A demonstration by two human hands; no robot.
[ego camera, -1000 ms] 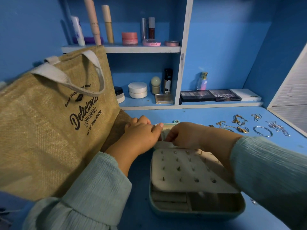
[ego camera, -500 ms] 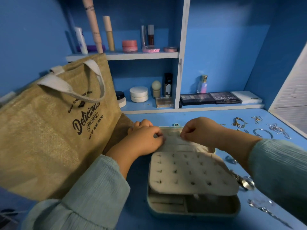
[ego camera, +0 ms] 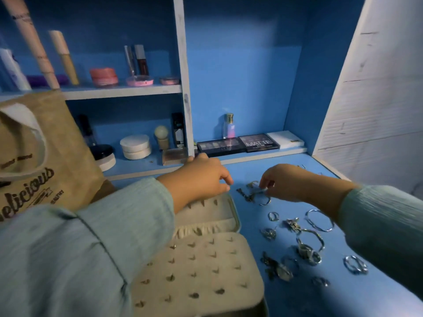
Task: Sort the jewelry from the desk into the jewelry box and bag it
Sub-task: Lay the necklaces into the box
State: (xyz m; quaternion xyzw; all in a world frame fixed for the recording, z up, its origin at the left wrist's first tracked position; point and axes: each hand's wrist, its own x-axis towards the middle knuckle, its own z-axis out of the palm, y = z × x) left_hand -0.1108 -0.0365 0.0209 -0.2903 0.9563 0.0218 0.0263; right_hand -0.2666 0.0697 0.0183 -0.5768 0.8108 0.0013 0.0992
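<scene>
On the blue tabletop [ego camera: 286, 298], right of the open jewelry box [ego camera: 206, 259], lies the loose jewelry [ego camera: 295, 243]: silver rings, hoops and chains scattered from the far side toward the near edge, most of them apart from one another. The box is cream inside; its near panel [ego camera: 196, 273] is studded with rows of small earring slots, and its far half, lying open and flat, shows a gathered pocket and more slots.

Reaching over the far end of the scatter, the right hand [ego camera: 286, 183] has its fingertips curled together and pinches a thin silver piece [ego camera: 256, 194] that touches a small hoop and a dark chain on the surface. Whether the piece is lifted clear I cannot tell. The left hand [ego camera: 201, 177] hovers over the box's far corner, its fingers loosely curled toward the thumb; nothing shows between them. Both arms wear pale green sleeves.

Left of the box stands a jute bag [ego camera: 45, 161] with white handles and dark lettering. Behind everything, a blue shelf unit [ego camera: 183, 88] holds cosmetics: tubes, pink pots, white round jars, a small perfume bottle [ego camera: 229, 126] and two dark eyeshadow palettes [ego camera: 238, 144]. A white slatted panel rises at the far right.
</scene>
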